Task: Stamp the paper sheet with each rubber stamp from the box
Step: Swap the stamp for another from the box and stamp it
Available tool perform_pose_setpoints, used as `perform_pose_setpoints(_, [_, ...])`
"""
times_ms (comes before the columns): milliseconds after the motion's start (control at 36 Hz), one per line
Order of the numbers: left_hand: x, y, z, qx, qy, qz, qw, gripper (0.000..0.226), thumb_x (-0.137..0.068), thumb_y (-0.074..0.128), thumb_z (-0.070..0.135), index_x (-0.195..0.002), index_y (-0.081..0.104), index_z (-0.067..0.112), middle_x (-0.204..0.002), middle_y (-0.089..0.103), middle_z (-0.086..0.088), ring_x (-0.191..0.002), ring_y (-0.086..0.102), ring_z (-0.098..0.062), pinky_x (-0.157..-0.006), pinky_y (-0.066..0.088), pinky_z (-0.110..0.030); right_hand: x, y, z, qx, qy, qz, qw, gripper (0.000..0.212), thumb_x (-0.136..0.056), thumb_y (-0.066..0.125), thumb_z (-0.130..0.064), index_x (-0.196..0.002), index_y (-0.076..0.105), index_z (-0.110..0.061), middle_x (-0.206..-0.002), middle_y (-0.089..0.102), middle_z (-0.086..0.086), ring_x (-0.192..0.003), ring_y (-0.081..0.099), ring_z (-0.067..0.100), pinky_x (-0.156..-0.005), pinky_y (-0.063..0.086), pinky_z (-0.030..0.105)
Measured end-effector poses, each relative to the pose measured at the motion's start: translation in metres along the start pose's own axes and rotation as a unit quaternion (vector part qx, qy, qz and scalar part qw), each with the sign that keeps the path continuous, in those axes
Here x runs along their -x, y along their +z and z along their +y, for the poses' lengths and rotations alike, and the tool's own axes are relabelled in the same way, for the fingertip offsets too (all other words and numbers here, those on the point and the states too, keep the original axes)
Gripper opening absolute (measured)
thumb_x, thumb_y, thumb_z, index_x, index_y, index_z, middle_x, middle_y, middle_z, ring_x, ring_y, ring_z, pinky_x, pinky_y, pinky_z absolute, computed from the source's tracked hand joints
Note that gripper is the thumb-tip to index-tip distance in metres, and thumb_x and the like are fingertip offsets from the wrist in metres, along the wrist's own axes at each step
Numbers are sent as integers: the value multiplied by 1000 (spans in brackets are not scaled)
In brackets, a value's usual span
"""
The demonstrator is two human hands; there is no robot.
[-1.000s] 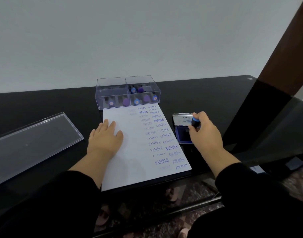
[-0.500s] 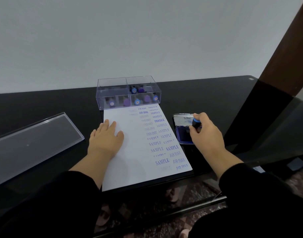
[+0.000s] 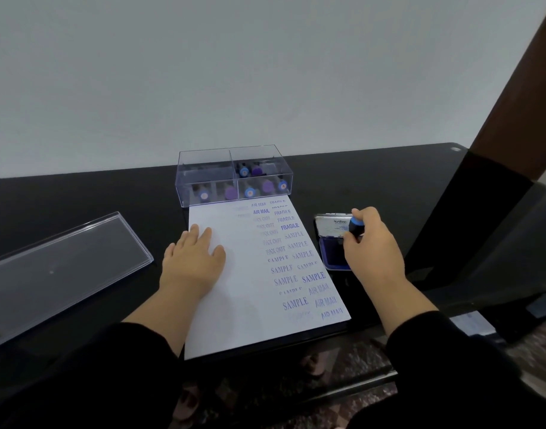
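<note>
The person wears black long sleeves, the left sleeve (image 3: 89, 373) and right sleeve (image 3: 445, 360) each ending behind the wrist; both hands are bare, without rings.

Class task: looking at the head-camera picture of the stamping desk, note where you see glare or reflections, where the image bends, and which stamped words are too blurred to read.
Head view: soft, even light; the clear lid on the black table shows pale glare; the table's far edge bows from wide-angle distortion; the paper sheet has crisp FRAGILE but smeared faint prints near its bottom edge; the right hand looks slightly soft.
</note>
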State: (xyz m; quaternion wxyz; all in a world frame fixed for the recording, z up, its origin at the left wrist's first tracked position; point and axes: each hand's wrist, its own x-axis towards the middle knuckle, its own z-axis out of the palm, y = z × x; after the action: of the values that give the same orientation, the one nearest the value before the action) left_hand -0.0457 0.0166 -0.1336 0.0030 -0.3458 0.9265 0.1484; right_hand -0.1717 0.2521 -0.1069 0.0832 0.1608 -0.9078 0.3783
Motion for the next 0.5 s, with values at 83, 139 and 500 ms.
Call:
perform_pose_setpoints(83, [1, 0, 2, 1, -2, 0, 1000, 56, -101, 20, 40, -152, 7, 24, -160, -4, 2, -147, -2, -16, -118, -1, -36, -5, 1, -10, -32, -15, 7, 999, 24, -93, 53, -12, -114, 47, -20, -114, 60, -4, -84, 53, 11, -55, 39, 23])
perform_pose_setpoints(139, [2, 0, 3, 2, -2, 3, 1000, 56, -101, 20, 40, -152, 7, 24, -160, -4, 2, -147, -2, -16, -118, -1, -36, -9, 4, -20, -57, -22, -4, 998, 25, -93, 53, -13, -116, 46, -21, -109, 58, -6, -84, 54, 12, -55, 38, 22])
perform_pose_setpoints(500, [2, 1, 3, 4, 4, 16, 1000, 56, -101, 20, 38, -153, 5, 23, -160, -5, 1, -147, -3, -16, -117, -2, -36, -33, 54, -90, -140, -113, -123, 976, 21, -93, 56, -17, -109, 46, -26, -108, 52, -13, -91, 54, 9, -73, 41, 24])
